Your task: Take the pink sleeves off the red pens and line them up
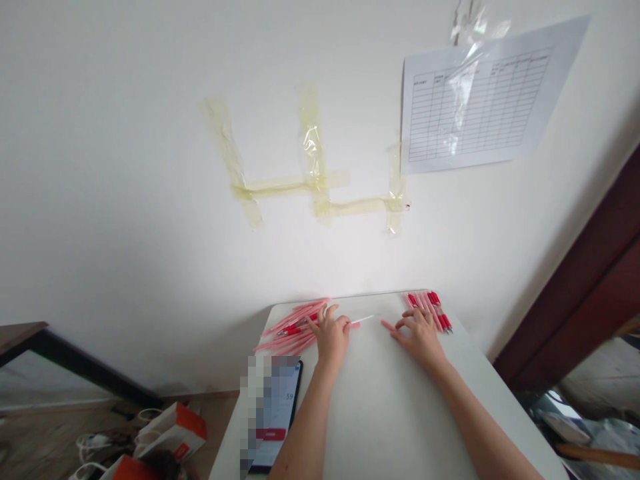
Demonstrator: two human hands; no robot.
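My left hand (333, 337) is closed in a pinch at the near end of a thin white stick (364, 320) that looks like a pen refill. A short pink piece (355, 325) shows beside those fingertips; whether they grip it too is unclear. In my right hand (420, 337), thumb and fingers close on a pink pen barrel (387, 325), its end pointing left toward the stick. A loose pile of pink barrels (295, 343) with some red pen parts (295, 328) lies left of my left hand. Beyond my right hand, red and pink pens (434, 308) lie side by side.
The white table (390, 413) stands against a wall. A phone (280, 413) lies at its left edge, partly blurred out. Taped to the wall are a printed sheet (475, 113) and yellowish tape strips (275, 189). White-and-orange boxes (175, 430) stand on the floor at left.
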